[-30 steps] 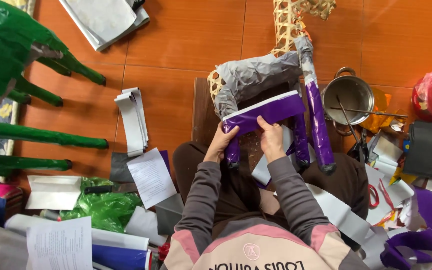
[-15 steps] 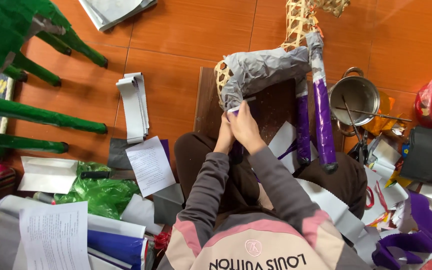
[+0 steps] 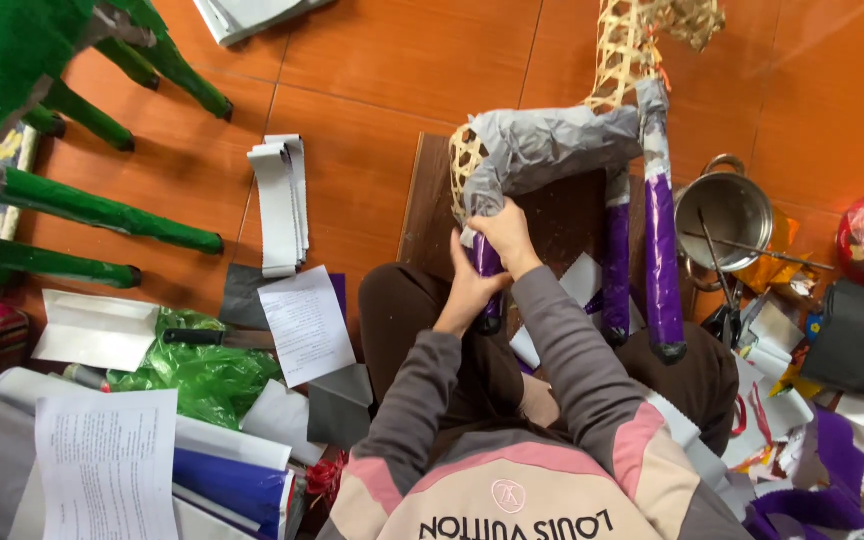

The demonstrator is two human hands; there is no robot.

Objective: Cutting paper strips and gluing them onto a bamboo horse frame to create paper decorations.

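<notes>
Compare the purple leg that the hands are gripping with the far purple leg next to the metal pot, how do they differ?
The gripped purple leg is mostly hidden by the left hand and right hand; the far purple leg stands free and untouched. The far leg shows a long purple wrap with grey paper above it and a black tip; the gripped one shows only a short purple stretch. Both hang from the same grey-papered woven frame.

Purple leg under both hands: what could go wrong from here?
1. Both hands, left hand and right hand, press purple paper on the frame's front leg; the grey paper above looks crumpled, so the seam may wrinkle or lift.
2. The frame's bamboo weave is bare at the top; hard pressing might bend it.
3. The metal pot sits close to the far leg; tilting the frame could knock it.
</notes>
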